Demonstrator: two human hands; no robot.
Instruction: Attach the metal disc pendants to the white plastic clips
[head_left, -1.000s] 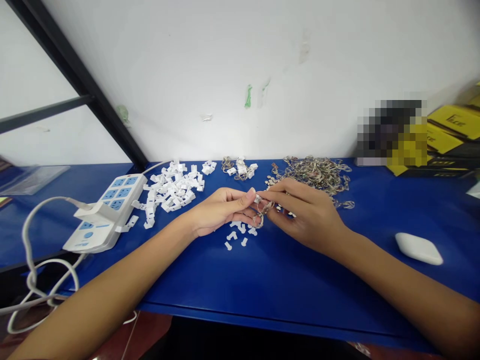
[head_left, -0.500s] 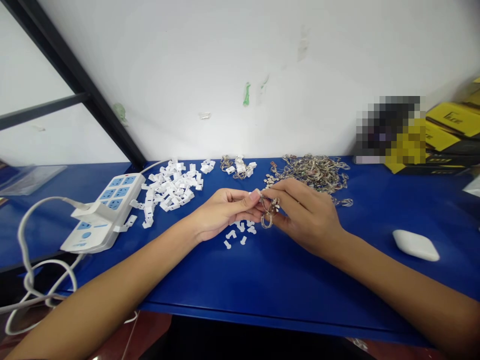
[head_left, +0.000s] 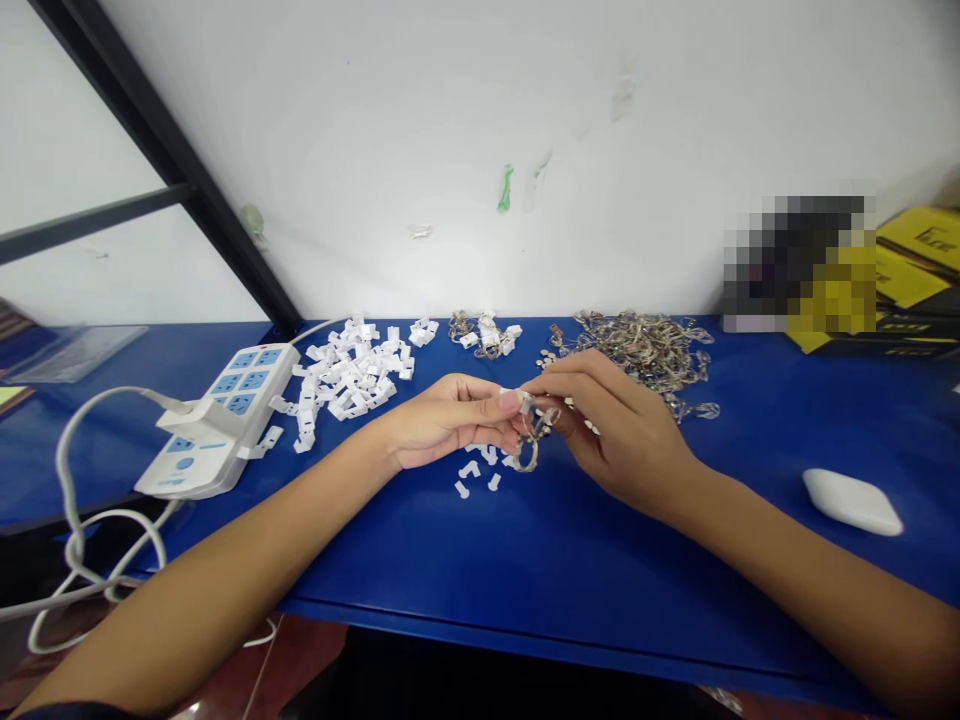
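My left hand pinches a small white plastic clip between thumb and fingers above the middle of the table. From the clip hangs a coiled thin cable, looped into a small bundle. My right hand is curled in from the right, its index fingertip at the clip and its thumb beside the upper loop of the cable; the exact grip is partly hidden. Below my left fingers lie several tiny white plastic pieces on the blue table.
Behind my hands are a heap of white clips, a small cluster of clips with cables and a large pile of coiled cables. A power strip lies left, a white case right, yellow-black boxes far right.
The white clip shows more clearly between my fingers, and the cable loops have swung slightly. My right thumb has drawn a little away from them. The whole view has shifted slightly.
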